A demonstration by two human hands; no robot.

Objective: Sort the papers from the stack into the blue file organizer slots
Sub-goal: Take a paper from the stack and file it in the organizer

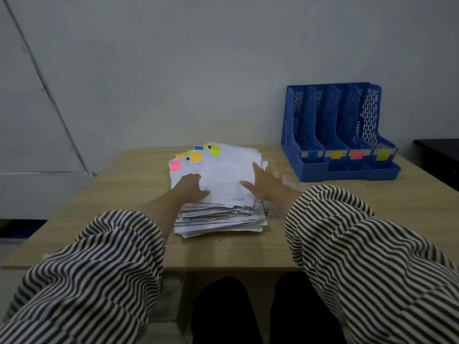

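Hands meet on the paper stack (219, 214) mid-table (124, 194): left hand (192, 187) lies on the top sheets, fingers apparently bent over their edge; right hand (263, 183) rests flat, fingers spread. Blue file organizer (337, 135) stands well right, against the wall.

The print on the top sheet (223, 175) of the paper stack (218, 219) is too small and blurred to read. The left hand (191, 188) covers the sheet's near-left part, and its fingertips cannot be told apart. The right hand (263, 183) hides the stack's edge at 3 o'clock. Several sticky tabs (183, 155) at 11 o'clock overlap, half hidden by one another. Inside the blue file organizer (340, 130), the dividers hide the slot floors. A black object (439, 160) at 3 o'clock is cut off by the picture's edge, as are both striped sleeves (99, 281) at 6 o'clock.
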